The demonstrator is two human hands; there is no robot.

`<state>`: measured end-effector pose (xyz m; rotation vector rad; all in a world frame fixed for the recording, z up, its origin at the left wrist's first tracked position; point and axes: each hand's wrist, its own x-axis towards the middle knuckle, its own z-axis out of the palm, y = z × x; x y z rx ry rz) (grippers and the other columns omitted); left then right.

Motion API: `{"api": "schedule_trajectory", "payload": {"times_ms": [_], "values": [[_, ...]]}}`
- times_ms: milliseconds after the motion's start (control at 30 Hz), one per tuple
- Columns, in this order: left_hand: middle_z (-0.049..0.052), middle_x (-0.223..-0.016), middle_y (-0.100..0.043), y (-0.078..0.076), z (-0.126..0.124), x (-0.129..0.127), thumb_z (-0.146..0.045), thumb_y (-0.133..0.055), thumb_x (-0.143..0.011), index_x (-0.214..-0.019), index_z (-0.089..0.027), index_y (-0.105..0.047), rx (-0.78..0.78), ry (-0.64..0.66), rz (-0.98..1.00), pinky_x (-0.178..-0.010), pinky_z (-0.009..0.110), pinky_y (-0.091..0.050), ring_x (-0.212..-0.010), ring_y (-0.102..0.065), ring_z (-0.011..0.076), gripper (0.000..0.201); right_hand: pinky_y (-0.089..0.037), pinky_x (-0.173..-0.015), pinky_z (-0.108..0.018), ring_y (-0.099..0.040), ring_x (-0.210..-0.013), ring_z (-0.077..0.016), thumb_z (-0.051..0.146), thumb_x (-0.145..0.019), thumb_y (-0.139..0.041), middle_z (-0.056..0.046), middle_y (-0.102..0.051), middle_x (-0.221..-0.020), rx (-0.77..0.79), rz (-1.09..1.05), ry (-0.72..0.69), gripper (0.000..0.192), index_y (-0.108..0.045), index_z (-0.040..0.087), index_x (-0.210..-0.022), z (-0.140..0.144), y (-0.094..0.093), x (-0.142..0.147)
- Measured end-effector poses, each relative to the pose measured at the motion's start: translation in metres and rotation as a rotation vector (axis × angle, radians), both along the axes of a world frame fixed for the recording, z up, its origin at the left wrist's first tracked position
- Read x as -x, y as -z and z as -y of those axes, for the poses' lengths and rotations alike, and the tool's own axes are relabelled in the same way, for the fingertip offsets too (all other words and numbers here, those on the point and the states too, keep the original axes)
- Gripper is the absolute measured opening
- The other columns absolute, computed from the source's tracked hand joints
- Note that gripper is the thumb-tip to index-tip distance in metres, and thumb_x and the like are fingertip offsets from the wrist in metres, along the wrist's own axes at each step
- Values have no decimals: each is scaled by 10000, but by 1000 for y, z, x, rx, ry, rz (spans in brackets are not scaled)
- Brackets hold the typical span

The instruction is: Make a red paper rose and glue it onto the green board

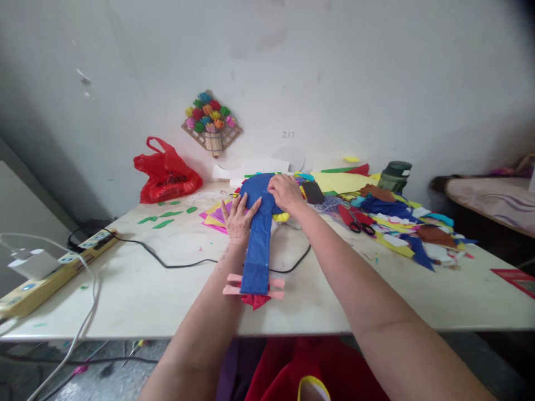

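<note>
A blue craft piece (259, 245) with a rounded top and a long flat strip lies on the table, the strip pointing towards me. Pale pink tabs (276, 288) stick out on both sides of its near end, and crumpled red paper (254, 301) shows beneath. My left hand (239, 218) rests with spread fingers on the left edge of the piece. On the right of the rounded part, my right hand (287, 193) has its fingers bent together in a pinch; what is between them is hidden. Yellow paper (281, 216) peeks out near that hand.
Red-handled scissors (355, 220) lie beside a heap of coloured scraps (418, 234) at right. A dark cable (167, 265) crosses the table from a power strip (62, 267). Green paper leaves (163, 224), a red plastic bag (169, 172) and a green bottle (394, 177) stand around.
</note>
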<state>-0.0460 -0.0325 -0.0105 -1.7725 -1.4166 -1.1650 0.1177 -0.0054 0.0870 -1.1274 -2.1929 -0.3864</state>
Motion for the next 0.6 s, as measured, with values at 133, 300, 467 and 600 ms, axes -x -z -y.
{"api": "schedule_trajectory", "payload": {"times_ms": [133,300,467,600], "values": [[40,-1314,-575,0,-1,0,-230,-518,-886,-1199,-412,-603,-1,5,-1,-1126,576,-75,-1230,-499,218,372,-316,-903,-373,-505,-998,-226,156,-873,-491,-82,-643,-1035,-1,-7,-18,177,-667,175,-880,-2,0,-1],[44,-1334,-558,2,-3,0,-239,-534,-879,-1208,-426,-592,-2,18,-6,-1119,594,-72,-1245,-488,237,383,-327,-895,-390,-505,-1019,-234,157,-864,-519,-82,-639,-1062,-5,39,-13,168,-679,190,-901,-4,-1,2],[42,-1338,-555,4,-5,0,-227,-528,-883,-1217,-432,-582,-34,16,-36,-1118,588,-107,-1249,-486,234,396,-327,-891,-383,-501,-1044,-241,133,-869,-496,-88,-636,-1100,-5,98,-4,184,-675,175,-865,-5,-2,5],[32,-1339,-554,6,-6,0,-216,-520,-885,-1225,-438,-571,-40,11,-35,-1124,585,-75,-1246,-485,216,410,-324,-889,-382,-510,-1024,-239,108,-869,-464,-104,-637,-1078,-9,121,9,213,-668,164,-884,-3,-5,6]]}}
